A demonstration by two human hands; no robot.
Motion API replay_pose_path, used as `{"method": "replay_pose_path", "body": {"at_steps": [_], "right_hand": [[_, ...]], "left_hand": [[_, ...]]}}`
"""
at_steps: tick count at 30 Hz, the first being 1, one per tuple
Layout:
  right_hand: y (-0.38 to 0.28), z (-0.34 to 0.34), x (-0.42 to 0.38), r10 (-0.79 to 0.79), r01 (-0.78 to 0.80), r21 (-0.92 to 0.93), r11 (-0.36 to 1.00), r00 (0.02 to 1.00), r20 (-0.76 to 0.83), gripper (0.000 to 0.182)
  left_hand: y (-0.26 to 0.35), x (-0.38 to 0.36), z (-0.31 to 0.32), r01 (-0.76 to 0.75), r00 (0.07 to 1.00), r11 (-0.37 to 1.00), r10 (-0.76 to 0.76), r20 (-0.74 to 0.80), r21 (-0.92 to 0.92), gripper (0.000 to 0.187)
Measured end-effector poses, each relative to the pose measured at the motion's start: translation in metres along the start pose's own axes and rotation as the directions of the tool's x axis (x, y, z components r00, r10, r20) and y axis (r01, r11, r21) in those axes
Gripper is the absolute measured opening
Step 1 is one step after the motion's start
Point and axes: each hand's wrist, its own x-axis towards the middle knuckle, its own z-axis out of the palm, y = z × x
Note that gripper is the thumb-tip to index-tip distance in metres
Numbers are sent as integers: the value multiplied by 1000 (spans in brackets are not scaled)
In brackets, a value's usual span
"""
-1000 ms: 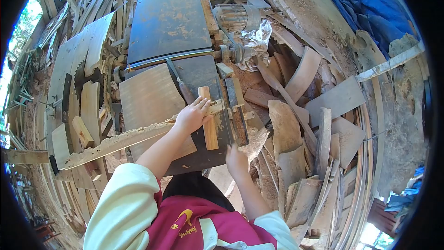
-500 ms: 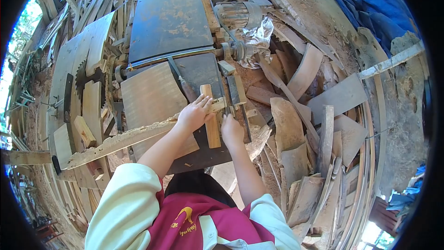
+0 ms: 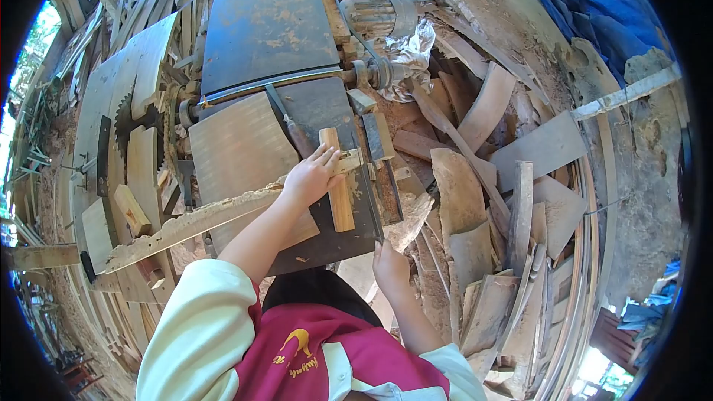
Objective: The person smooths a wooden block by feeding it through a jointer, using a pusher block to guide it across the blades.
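Observation:
My left hand (image 3: 310, 176) bears down where a short squared wooden block (image 3: 342, 208) crosses a long rough-edged wooden strip (image 3: 194, 226). Its fingers lie close together over the block and the strip's right end. Below and to the right, my right hand (image 3: 391, 266) is closed around a thin dark tool (image 3: 379, 239), perhaps a saw; most of it blends with the table edge. A chisel-like tool with a wooden handle (image 3: 298, 138) and a wide flat board (image 3: 239, 137) rest on the dark metal machine table (image 3: 327, 245).
A toothed circular saw blade (image 3: 123, 128) stands at the left beside planks. Beyond the table are a second metal plate (image 3: 269, 26) and a motor (image 3: 371, 16). Wood offcuts (image 3: 464, 193) pile up on the right, with a blue tarp (image 3: 594, 11) farther back.
My right hand has moved down toward my body and slightly right, away from the strip's end. My left hand stays on the block and strip. The view has shifted slightly.

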Motion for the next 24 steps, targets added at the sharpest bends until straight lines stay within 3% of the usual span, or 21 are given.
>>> {"method": "replay_pose_path", "body": {"at_steps": [6,11,17,24], "right_hand": [[-34,11,86,-112,117,23,993,978,-176,26],[-58,8,126,-96,103,27,994,975,-201,27],[-36,12,87,-120,129,35,991,972,-200,27],[1,-3,-2,-21,22,12,1000,1000,-21,25]], "left_hand": [[2,0,-3,6,1000,1000,-6,-21,-11,50],[2,1,0,-7,999,1000,6,-38,-2,50],[0,0,1,-10,998,1000,9,-63,-9,50],[-1,0,3,-31,997,999,32,-69,18,52]]}}
